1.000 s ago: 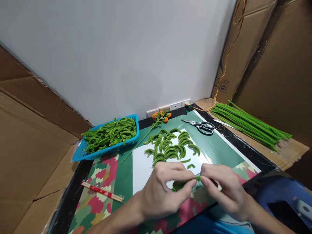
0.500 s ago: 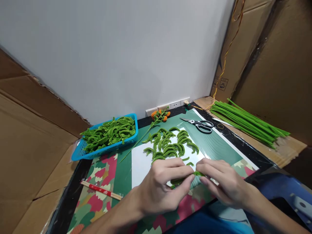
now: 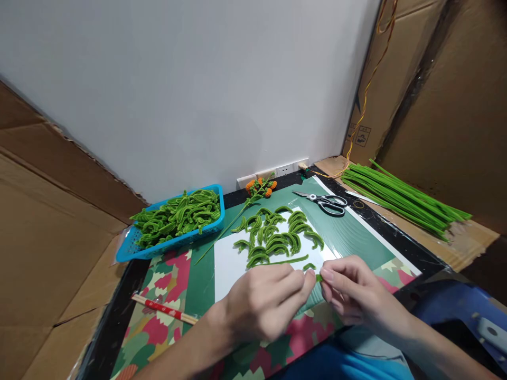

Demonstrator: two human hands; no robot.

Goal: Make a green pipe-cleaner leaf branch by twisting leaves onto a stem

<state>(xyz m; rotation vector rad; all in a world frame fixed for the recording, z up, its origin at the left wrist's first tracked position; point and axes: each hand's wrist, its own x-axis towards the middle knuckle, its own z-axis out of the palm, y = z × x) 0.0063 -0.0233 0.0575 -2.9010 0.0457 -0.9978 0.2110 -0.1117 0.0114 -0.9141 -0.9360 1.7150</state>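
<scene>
Between my two hands a short green fuzzy piece [image 3: 319,277] shows, pinched in the fingertips of my right hand [image 3: 348,290]. My left hand [image 3: 269,298] is closed beside it, its fingertips near the piece's left end; whether they grip it is hard to see. Just beyond my hands, a small bent green piece [image 3: 309,267] and a longer straight green strip [image 3: 291,260] lie on the white sheet [image 3: 227,269]. Several curved green pieces [image 3: 277,245] are spread in clusters farther back on that sheet.
A blue basket [image 3: 221,214] heaped with green pieces stands at the left. Behind the sheet lie an orange-flowered stem [image 3: 253,198] and black-handled scissors [image 3: 330,205]. Long green stems [image 3: 404,200] rest at the right. Wrapped chopsticks [image 3: 164,309] lie front left.
My left hand has turned, its fingers now curled lower over the work. The right fingers have drawn closer together. More of the straight green strip beyond my left hand shows.
</scene>
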